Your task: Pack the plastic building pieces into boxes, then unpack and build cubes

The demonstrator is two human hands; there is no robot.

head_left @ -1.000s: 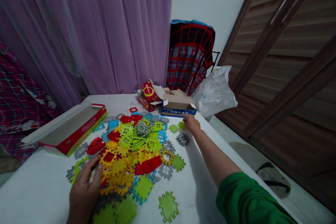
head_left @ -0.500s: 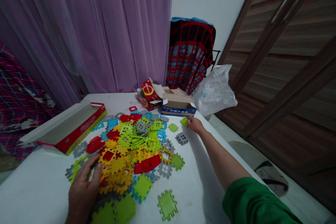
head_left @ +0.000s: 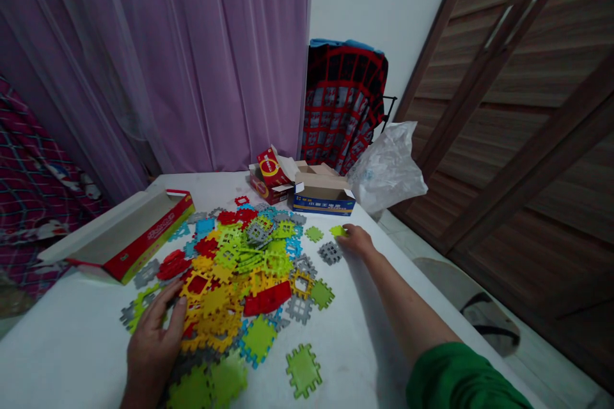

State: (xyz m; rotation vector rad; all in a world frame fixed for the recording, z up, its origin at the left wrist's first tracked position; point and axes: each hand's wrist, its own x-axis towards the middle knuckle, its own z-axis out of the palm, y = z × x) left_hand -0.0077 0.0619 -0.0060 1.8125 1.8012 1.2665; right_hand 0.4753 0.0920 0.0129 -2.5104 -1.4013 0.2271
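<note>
In the head view my right hand (head_left: 357, 240) reaches across the table, its fingertips pinching the edge of a small lime-green notched building tile (head_left: 337, 231). That tile lies nearly flat, close to the tabletop. Just left of it is another lime-green tile (head_left: 314, 234), and a grey window tile (head_left: 330, 253) lies nearer to me. My left hand (head_left: 156, 339) rests open at the left side of a heap of interlocking plastic tiles (head_left: 218, 301), thumb and fingers apart, holding nothing. Yellow, green, red, blue and grey pieces overlap in the heap.
An open red-and-green carton (head_left: 148, 239) lies at the left. Opened red boxes (head_left: 272, 172) and a blue box (head_left: 323, 202) stand at the back, with a clear plastic bag (head_left: 386, 169) beside them. Loose green tiles (head_left: 304, 370) lie near the front. The table's right edge borders the floor.
My right hand has lowered slightly with the green tile, which now looks flatter than before. My left hand stays in place. The whole view has shifted a little.
</note>
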